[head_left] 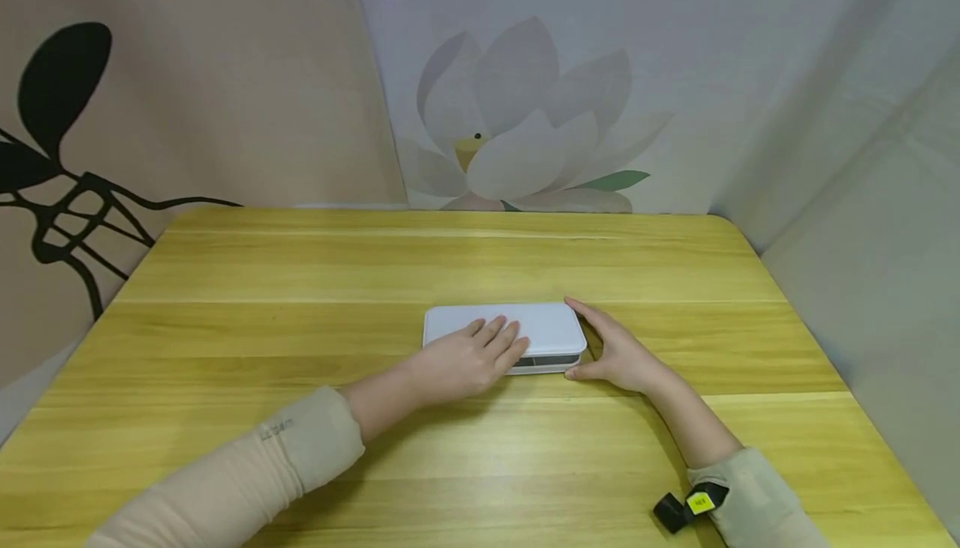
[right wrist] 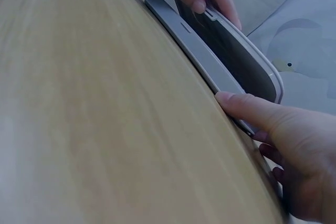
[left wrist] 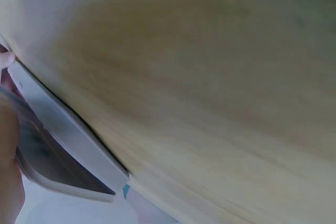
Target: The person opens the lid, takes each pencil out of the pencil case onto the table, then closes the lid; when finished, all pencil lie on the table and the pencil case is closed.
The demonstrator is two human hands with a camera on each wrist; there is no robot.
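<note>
- White lidded case [head_left: 551, 327]: lies flat on the table in front of the person, with its long side facing the person.
- Lid [right wrist: 241, 59]: raised partway; the near side gapes, exposing a dark inner face. A small tab sits on its rim.
- Base [right wrist: 191, 43]: rests on the tabletop; a small slot marks its front wall.
- Left hand [head_left: 465, 362]: fingers lie across the top of the lid, thumb on the near rim; the lid is pinched between them.
- Right hand [head_left: 618, 356]: thumb and fingers spread in a C around the right end of the case, thumb at the near corner of the base, gripping it.
- Left cuff [head_left: 322, 439]: beige, dark lettering, not legible.
- Black wrist device [head_left: 671, 513]: at the right cuff [head_left: 757, 498]; its yellow label [head_left: 701, 503] bears characters too small to read reliably.
- Table [head_left: 300, 256]: yellow wood grain.
- Backdrop [head_left: 525, 114]: pale fabric, printed with a lotus flower.
</note>
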